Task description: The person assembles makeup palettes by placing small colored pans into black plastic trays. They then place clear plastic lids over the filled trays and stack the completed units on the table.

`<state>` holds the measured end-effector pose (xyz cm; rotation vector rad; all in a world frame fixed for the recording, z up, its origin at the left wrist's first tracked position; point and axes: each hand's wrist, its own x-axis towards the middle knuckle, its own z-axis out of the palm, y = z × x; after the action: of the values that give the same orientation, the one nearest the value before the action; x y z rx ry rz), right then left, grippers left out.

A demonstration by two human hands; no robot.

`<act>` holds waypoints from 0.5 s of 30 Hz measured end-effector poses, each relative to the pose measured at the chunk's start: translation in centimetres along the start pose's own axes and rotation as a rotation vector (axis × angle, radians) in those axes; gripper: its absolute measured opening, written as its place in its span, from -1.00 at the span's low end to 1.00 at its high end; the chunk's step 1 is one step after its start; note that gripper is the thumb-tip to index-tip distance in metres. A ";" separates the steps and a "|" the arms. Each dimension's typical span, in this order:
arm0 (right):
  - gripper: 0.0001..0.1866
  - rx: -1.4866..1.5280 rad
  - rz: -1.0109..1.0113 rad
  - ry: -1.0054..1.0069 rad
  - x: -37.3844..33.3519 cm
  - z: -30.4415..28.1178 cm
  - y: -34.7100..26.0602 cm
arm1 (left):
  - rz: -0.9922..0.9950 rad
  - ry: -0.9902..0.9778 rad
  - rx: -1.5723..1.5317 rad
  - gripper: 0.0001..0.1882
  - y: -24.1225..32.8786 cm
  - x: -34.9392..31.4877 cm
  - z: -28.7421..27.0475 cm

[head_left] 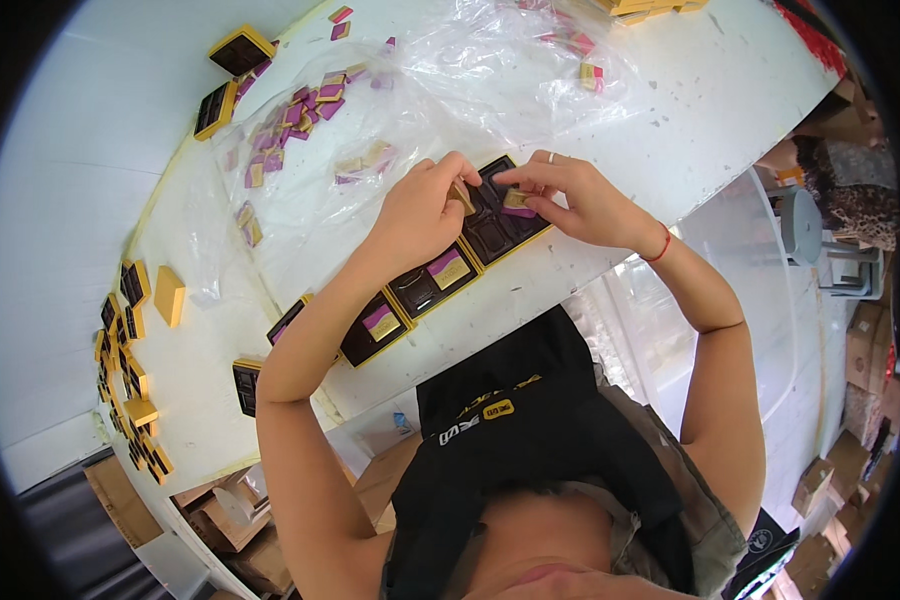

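A gold-edged black tray with moulded compartments lies near the front edge of the table, between my hands. My left hand is curled over its left side, fingers closed on a gold wrapped piece. From the right, my right hand pinches a small purple-and-gold wrapped piece over another compartment. To the lower left, a second tray holds one purple-and-gold piece. Beyond it, a third tray holds another such piece. My left forearm partly covers the trays farther left.
Loose purple-and-gold pieces lie on the far left under clear plastic sheeting. Several small gold-and-black boxes cluster at the table's left edge. Two more gold-edged trays stand against the far-left edge. A grey stool is off to the right.
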<state>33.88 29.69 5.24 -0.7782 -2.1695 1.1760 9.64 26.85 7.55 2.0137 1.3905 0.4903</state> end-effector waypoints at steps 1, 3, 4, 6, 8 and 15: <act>-0.62 0.010 0.018 0.033 -0.2 0.1 0.0 | -0.040 -0.025 -0.031 -0.73 0.1 0.1 0.0; -0.64 0.194 0.041 0.090 -0.6 0.0 0.2 | -0.109 -0.044 -0.180 -0.76 -0.1 0.3 0.0; -0.65 0.285 0.052 0.117 -0.8 0.0 0.4 | -0.137 -0.037 -0.298 -0.77 -0.6 0.2 0.0; -0.74 0.326 0.074 0.193 -1.1 0.0 0.7 | -0.187 -0.003 -0.468 -0.79 -1.3 0.0 0.0; -0.81 0.420 0.125 0.274 -1.6 0.5 1.0 | -0.230 0.053 -0.571 -0.81 -1.8 -0.3 -0.1; -0.74 0.631 0.219 0.396 -5.5 7.3 -2.2 | -0.104 0.136 -0.502 -0.87 -2.8 -0.5 0.6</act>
<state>32.01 20.80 2.70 -0.8751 -1.3060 1.5475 7.87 26.93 5.25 1.5192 1.2848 0.8473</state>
